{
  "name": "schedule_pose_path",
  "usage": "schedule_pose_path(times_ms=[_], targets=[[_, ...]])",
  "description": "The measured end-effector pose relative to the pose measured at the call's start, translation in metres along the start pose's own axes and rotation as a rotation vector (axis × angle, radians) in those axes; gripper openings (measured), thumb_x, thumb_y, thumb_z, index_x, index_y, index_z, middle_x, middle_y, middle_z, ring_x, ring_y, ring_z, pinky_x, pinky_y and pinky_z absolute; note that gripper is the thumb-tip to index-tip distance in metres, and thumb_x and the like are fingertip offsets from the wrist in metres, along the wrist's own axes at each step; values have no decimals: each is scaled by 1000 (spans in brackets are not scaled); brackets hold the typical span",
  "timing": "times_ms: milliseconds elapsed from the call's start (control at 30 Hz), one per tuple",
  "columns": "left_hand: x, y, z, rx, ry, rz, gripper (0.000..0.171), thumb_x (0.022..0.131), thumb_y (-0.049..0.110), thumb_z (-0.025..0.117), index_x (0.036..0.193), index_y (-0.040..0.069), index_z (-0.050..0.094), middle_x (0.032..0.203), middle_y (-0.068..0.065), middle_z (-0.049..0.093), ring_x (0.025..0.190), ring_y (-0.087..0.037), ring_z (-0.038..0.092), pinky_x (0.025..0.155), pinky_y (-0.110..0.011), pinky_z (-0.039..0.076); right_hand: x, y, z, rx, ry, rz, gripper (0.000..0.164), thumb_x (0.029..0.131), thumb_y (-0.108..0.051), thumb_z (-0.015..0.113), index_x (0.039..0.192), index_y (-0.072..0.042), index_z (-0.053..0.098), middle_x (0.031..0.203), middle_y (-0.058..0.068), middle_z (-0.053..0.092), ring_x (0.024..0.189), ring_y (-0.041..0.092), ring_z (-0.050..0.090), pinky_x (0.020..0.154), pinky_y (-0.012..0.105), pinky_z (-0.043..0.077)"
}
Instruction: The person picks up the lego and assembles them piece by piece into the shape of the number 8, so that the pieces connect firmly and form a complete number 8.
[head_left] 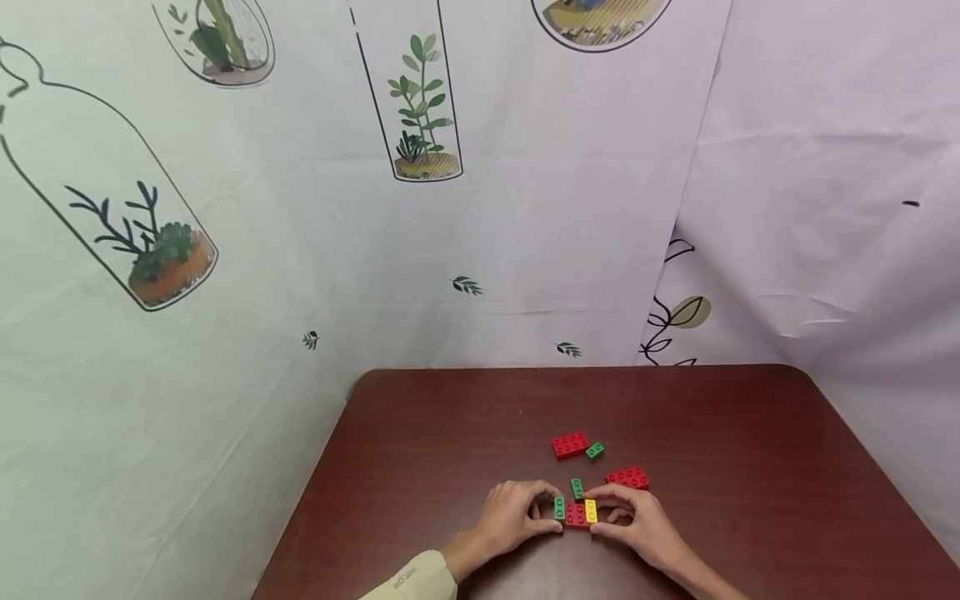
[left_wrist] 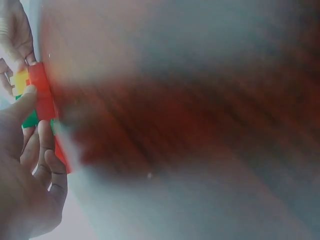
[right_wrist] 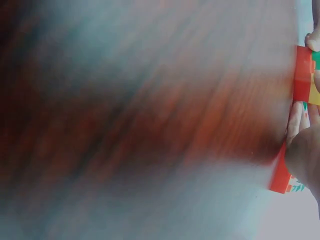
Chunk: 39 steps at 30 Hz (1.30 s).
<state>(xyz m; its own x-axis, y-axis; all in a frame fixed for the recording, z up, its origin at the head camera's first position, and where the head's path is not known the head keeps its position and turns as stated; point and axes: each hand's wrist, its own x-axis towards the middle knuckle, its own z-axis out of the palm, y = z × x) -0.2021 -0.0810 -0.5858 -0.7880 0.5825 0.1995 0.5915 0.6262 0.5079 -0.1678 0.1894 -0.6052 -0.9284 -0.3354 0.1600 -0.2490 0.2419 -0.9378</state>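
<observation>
In the head view a red building brick [head_left: 576,518] lies on the table between both hands. A small green brick [head_left: 559,508] sits on its left end, a small yellow brick [head_left: 591,511] on its right end. My left hand [head_left: 512,515] pinches the green brick's side between thumb and fingers. On the other side my right hand [head_left: 643,525] pinches the yellow brick. The left wrist view shows the red brick [left_wrist: 44,95] side-on, with yellow and green on top. At the right wrist view's edge the same red brick [right_wrist: 302,75] appears, partly cut off.
Just behind the hands lies a loose small green brick [head_left: 577,488]. A red brick [head_left: 628,477] is beside the right hand's fingers. Farther back, another red brick [head_left: 570,446] lies next to a small green brick [head_left: 595,451]. A patterned cloth [head_left: 510,250] hangs behind the brown table [head_left: 420,433].
</observation>
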Motion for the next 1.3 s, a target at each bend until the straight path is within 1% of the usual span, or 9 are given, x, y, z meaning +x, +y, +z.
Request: schedule_pose_path(times_ms=[133,267,367,467,567,733,933,1067,1300], targets=[[1,-1,-3,6,-24,10,36,86,47,87,116,29,77,76,22,62,63,13,49,57,-13,39,-2,0,0,9,-3,4,46,87,-17,89,128,-5,72,123,16,72,95,13,71,80,29,59],[1,-5,-6,5,-48,34,37,87,46,87,118,29,77,77,21,62,65,13,49,58,-13,40,-3,0,0,25,-10,-2,49,89,-17,88,133,-4,69,126,19,71,99,13,71,81,30,59],[2,-10,-8,4,-45,60,36,88,44,87,119,29,77,82,20,66,66,14,51,59,-13,41,-5,-1,0,36,-5,16,49,89,-16,87,133,-3,68,127,20,70,103,12,71,82,30,59],[5,-15,-12,0,-45,62,34,89,43,86,119,29,78,90,20,71,68,13,53,60,-13,41,-5,-2,0,38,4,36,47,89,-16,88,130,-3,69,125,18,70,103,11,71,82,30,59],[9,-20,-16,2,-59,39,32,90,40,85,119,29,78,100,20,73,70,12,54,61,-14,42,-5,-3,1,38,9,43,44,88,-14,88,126,-3,70,120,16,72,101,11,72,81,30,59],[17,-25,-21,30,-57,-10,31,91,36,85,120,27,77,107,19,74,71,11,55,62,-15,44,-5,-4,2,28,12,54,40,89,-12,88,124,-2,72,116,13,75,100,12,72,80,29,58],[28,-26,-21,78,1,-39,33,92,36,85,122,25,77,109,15,75,71,10,56,63,-17,46,-5,-4,4,17,26,69,39,88,-11,88,122,-2,73,115,12,75,98,14,72,79,28,58],[35,-24,-16,71,55,-60,34,92,36,85,122,23,77,103,12,74,69,9,55,63,-20,46,-5,-3,5,-15,42,51,38,87,-11,89,120,-3,73,112,11,76,95,13,72,77,28,58],[50,-18,-5,30,148,-177,35,92,36,86,124,23,77,100,9,75,69,6,54,64,-23,46,-5,-4,7,-55,55,28,37,86,-12,90,118,-4,75,110,10,77,93,14,73,76,28,58]])
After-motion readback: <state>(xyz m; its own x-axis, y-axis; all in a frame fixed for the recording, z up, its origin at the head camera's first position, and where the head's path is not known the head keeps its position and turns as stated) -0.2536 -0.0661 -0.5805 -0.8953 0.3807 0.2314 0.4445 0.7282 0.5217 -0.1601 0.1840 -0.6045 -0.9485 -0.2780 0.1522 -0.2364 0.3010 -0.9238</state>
